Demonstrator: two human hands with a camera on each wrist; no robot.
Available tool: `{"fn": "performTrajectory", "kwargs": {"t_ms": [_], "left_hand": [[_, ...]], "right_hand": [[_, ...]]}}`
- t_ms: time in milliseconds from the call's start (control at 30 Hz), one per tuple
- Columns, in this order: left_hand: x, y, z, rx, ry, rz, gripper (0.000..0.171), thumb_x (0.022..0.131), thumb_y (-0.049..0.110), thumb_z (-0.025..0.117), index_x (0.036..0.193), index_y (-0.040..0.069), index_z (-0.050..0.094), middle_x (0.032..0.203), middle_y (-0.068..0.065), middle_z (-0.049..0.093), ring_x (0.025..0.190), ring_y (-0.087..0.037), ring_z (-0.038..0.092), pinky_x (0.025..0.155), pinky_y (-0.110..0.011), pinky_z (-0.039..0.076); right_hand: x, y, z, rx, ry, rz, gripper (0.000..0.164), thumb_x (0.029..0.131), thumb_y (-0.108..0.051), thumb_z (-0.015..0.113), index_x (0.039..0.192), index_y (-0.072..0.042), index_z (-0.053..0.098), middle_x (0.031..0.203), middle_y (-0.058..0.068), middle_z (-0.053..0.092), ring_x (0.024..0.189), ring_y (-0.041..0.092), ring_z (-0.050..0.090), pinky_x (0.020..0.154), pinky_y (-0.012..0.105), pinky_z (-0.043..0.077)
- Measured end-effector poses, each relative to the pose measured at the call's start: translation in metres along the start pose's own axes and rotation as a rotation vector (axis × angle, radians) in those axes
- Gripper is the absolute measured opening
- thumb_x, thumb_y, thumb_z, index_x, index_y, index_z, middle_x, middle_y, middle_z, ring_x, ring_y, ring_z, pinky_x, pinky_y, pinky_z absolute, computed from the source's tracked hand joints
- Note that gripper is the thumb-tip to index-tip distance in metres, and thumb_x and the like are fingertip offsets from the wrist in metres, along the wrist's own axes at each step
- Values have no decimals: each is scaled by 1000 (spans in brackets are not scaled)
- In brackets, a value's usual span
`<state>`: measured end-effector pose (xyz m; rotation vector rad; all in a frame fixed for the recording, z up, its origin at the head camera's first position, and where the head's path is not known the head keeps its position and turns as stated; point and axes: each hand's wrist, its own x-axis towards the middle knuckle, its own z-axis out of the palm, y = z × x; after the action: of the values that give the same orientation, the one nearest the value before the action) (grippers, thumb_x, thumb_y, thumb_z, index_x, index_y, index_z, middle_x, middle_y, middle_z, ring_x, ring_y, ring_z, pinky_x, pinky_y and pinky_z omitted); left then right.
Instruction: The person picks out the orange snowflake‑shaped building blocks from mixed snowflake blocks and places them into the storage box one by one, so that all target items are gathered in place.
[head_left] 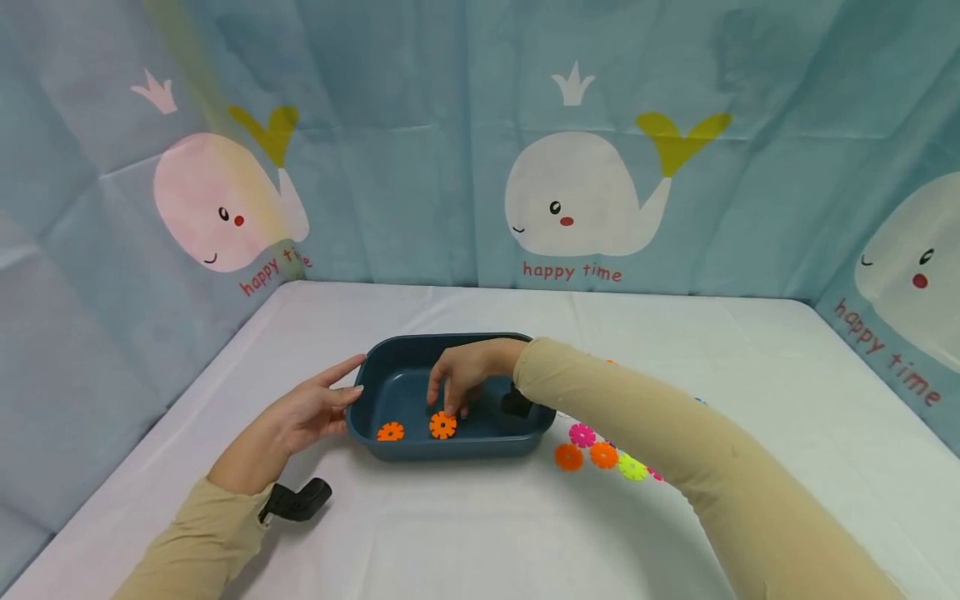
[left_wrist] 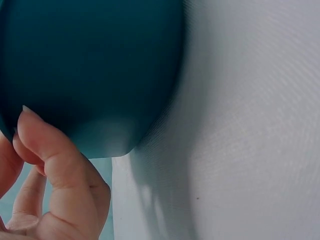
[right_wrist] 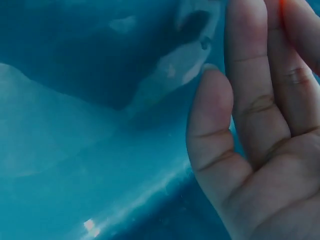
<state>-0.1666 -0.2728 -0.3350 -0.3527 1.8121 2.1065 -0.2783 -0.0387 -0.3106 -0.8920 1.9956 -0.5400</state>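
Observation:
A dark blue plastic basin (head_left: 450, 451) stands on the white tabletop. At its left end my left hand (head_left: 311, 412) grips the rim, and the left wrist view shows the thumb (left_wrist: 47, 135) against the basin wall (left_wrist: 100, 65). My right hand (head_left: 465, 373) reaches down inside the basin, pinching an orange notched disc (head_left: 442, 425) between thumb and fingertips. Only a sliver of orange shows between those fingers in the right wrist view, where the other fingers (right_wrist: 212, 110) are loosely bent. Another orange notched disc (head_left: 391, 432) lies in the basin's near left corner.
Right of the basin, several notched discs lie on the table, among them a pink disc (head_left: 582, 435), an orange disc (head_left: 568, 457) and a yellow-green disc (head_left: 632, 468). The right sleeve (head_left: 637, 400) covers part of this group. A blue whale-print curtain (head_left: 420, 208) hangs behind the table.

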Motion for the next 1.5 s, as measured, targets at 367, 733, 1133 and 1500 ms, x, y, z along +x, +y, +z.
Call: {"fn": "performTrajectory", "kwargs": {"t_ms": [367, 733, 1133, 1500], "left_hand": [[-1, -2, 1, -1, 6, 11, 72, 99, 5, 54, 157, 17, 14, 91, -3, 52, 73, -13, 52, 66, -24, 54], [-2, -1, 3, -1, 7, 1, 70, 99, 5, 53, 157, 17, 14, 95, -4, 51, 73, -12, 51, 65, -24, 54], [-1, -2, 2, -14, 15, 4, 72, 98, 6, 56, 157, 17, 16, 96, -5, 52, 73, -13, 53, 65, -25, 55], [0, -1, 1, -20, 15, 10, 72, 98, 6, 56, 157, 17, 17, 96, -5, 52, 73, -13, 53, 65, -25, 54]], "right_hand": [[18, -4, 20, 20, 39, -16, 18, 85, -1, 73, 82, -7, 56, 70, 5, 61, 61, 17, 62, 57, 25, 45], [34, -16, 26, 97, 78, -10, 19, 84, 1, 74, 83, -5, 55, 71, 6, 59, 60, 16, 59, 57, 24, 48], [38, -17, 26, 97, 73, 12, 19, 84, 0, 74, 84, -5, 55, 72, 7, 60, 61, 16, 59, 57, 24, 48], [37, -20, 24, 116, 90, 17, 19, 83, 2, 75, 87, -4, 57, 72, 7, 59, 59, 17, 60, 56, 25, 51]]}}
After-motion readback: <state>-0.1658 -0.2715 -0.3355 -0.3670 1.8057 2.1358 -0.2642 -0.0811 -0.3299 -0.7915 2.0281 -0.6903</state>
